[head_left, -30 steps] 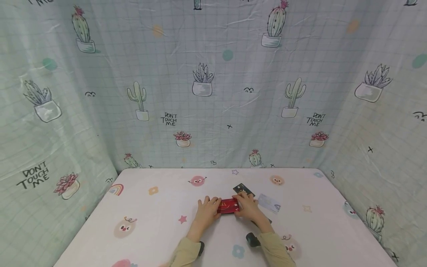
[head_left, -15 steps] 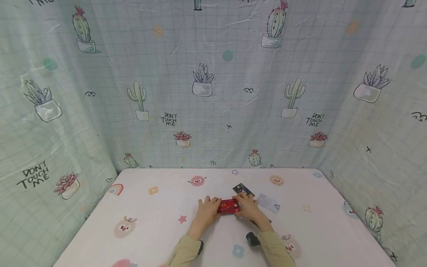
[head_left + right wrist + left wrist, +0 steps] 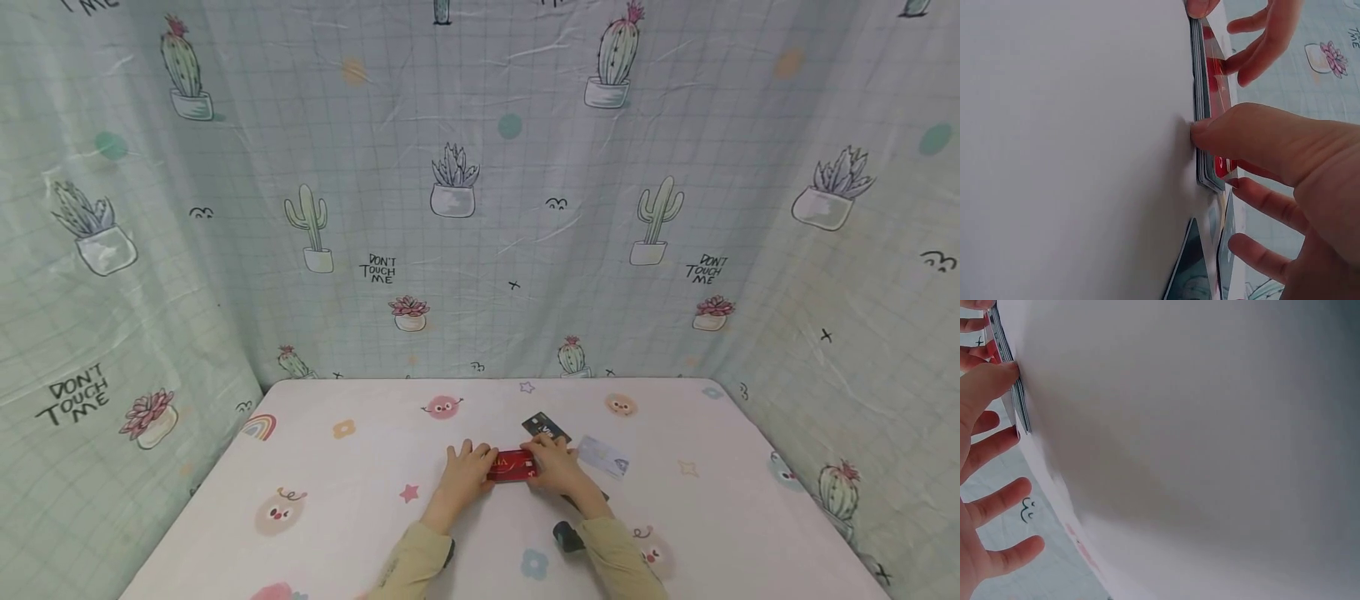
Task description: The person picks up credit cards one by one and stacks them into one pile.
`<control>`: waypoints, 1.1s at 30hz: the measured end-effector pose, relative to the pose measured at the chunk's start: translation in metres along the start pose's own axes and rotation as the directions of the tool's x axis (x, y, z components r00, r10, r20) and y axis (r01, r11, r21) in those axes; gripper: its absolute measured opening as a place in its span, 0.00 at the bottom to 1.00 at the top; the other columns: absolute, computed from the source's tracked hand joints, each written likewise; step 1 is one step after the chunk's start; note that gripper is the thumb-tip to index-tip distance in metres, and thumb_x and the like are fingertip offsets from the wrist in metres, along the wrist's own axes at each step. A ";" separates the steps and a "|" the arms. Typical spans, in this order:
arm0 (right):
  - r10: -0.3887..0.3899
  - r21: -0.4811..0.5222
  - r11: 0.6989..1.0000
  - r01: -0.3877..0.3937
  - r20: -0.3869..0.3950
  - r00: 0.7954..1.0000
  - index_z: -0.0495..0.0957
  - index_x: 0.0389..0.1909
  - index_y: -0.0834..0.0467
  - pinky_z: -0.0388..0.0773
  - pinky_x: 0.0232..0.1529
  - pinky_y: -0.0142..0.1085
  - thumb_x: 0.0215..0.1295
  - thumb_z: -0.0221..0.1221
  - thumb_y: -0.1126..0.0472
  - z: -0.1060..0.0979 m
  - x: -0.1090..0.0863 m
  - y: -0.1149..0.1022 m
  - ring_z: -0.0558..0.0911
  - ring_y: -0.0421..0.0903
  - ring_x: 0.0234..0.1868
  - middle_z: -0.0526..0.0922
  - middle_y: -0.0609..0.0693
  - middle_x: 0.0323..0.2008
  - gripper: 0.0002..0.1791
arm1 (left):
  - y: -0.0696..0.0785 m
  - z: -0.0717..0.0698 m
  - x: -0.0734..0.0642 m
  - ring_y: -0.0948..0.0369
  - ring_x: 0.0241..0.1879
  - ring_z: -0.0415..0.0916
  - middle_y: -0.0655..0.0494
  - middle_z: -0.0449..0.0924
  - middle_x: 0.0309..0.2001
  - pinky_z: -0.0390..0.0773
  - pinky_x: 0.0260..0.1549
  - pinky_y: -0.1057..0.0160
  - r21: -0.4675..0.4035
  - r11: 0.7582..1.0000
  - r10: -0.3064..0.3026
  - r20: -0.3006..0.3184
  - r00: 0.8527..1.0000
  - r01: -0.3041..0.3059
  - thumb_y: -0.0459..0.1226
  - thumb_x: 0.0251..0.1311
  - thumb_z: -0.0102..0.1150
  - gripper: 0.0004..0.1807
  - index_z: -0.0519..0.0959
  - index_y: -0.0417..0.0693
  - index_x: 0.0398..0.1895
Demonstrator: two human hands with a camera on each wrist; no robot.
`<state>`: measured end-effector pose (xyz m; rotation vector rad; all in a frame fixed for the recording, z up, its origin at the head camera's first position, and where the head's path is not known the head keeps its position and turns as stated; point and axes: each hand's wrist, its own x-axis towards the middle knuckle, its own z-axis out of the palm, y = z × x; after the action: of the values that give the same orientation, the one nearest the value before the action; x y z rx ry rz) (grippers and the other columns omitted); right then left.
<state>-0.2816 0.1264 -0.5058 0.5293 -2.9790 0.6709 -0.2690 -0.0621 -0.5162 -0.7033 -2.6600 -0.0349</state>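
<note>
A stack of bank cards with a red card (image 3: 512, 466) on top lies in the middle of the table, between both hands. My left hand (image 3: 467, 475) pinches its left end. In the left wrist view the thumb (image 3: 1007, 375) presses the stack's near edge, and the other fingers are spread behind. My right hand (image 3: 558, 468) holds the right end, its thumb (image 3: 1210, 133) on the near long edge in the right wrist view. Several dark card edges (image 3: 1199, 75) show there, layered beneath the red one.
Beyond the right hand lies a black card (image 3: 542, 423), with a pale blue card (image 3: 603, 457) to its right. Another dark card (image 3: 1190, 269) lies partly under the right wrist. A patterned curtain (image 3: 480, 250) stands behind the white table (image 3: 360, 517).
</note>
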 end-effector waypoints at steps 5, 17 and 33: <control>-0.018 -0.057 0.998 0.018 0.004 1.000 0.74 0.49 0.53 0.60 0.44 0.61 0.39 0.68 0.58 0.001 0.003 0.003 0.64 0.54 0.45 0.71 0.52 0.46 0.30 | 0.000 -0.003 0.002 0.57 0.42 0.66 0.58 0.76 0.44 0.68 0.40 0.47 -0.028 1.000 -0.007 0.039 0.999 0.008 0.46 0.45 0.65 0.26 0.73 0.54 0.49; -0.052 -0.156 0.986 0.061 0.059 0.997 0.74 0.50 0.55 0.61 0.46 0.64 0.41 0.67 0.56 -0.006 0.005 0.000 0.65 0.52 0.45 0.72 0.50 0.44 0.29 | -0.001 -0.005 0.006 0.58 0.40 0.66 0.58 0.76 0.41 0.69 0.37 0.51 -0.043 0.999 -0.004 0.123 0.992 0.010 0.45 0.43 0.66 0.22 0.75 0.54 0.44; -0.029 -0.175 0.983 0.048 0.109 0.994 0.74 0.49 0.53 0.59 0.48 0.66 0.43 0.67 0.52 -0.009 0.008 0.000 0.66 0.53 0.48 0.73 0.49 0.46 0.28 | -0.005 -0.004 0.012 0.58 0.42 0.68 0.58 0.76 0.42 0.69 0.41 0.46 -0.085 0.996 -0.013 0.184 0.983 0.029 0.45 0.43 0.65 0.23 0.75 0.53 0.46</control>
<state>-0.2892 0.1281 -0.4965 0.6257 -3.0770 0.3800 -0.2792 -0.0613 -0.5076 -0.7380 -2.8573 -0.0966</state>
